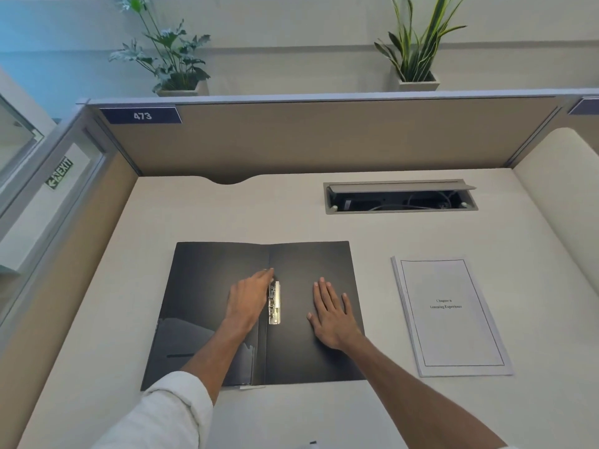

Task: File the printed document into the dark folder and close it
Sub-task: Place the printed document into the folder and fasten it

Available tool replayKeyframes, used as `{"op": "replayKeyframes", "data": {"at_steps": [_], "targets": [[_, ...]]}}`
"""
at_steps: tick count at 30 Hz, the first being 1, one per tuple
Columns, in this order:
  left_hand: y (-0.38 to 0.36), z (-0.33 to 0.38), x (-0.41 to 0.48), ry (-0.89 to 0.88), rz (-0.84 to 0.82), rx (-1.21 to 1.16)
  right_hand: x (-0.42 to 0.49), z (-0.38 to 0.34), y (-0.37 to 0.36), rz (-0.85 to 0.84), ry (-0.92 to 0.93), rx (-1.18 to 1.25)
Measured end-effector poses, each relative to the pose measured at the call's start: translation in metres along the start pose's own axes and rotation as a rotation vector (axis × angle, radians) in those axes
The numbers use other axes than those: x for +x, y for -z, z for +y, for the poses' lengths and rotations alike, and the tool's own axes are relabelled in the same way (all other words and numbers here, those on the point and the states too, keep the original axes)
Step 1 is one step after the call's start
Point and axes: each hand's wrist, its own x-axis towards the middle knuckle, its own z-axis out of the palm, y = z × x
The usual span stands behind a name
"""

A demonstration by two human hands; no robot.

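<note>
The dark folder (201, 286) lies open and flat on the desk, its metal clip (274, 303) running along the spine. My left hand (249, 299) rests on the left flap just beside the clip, fingers stretched toward the spine. My right hand (332, 314) lies flat, fingers spread, on the right flap. Neither hand holds anything. The printed document (450, 315), a stapled white stack with a framed title page, lies on the desk to the right of the folder, apart from it.
The pale desk (291, 215) is boxed in by beige partition walls (324, 137) at the back and sides. An open cable hatch (400, 197) sits at the back right. Two potted plants (175, 59) stand on a ledge behind the partition.
</note>
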Motion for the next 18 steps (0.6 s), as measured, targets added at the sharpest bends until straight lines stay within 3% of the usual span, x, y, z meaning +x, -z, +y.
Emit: {"op": "replayKeyframes", "data": {"at_steps": [10,18], "targets": [[-0.02,-0.002,-0.006,-0.095,-0.154,0.067,0.0,0.002,-0.005,0.035,0.01,-0.006],[-0.019,0.048,-0.009,-0.037,-0.037,-0.078,-0.022,0.03,0.019,0.243,-0.003,-0.021]]}}
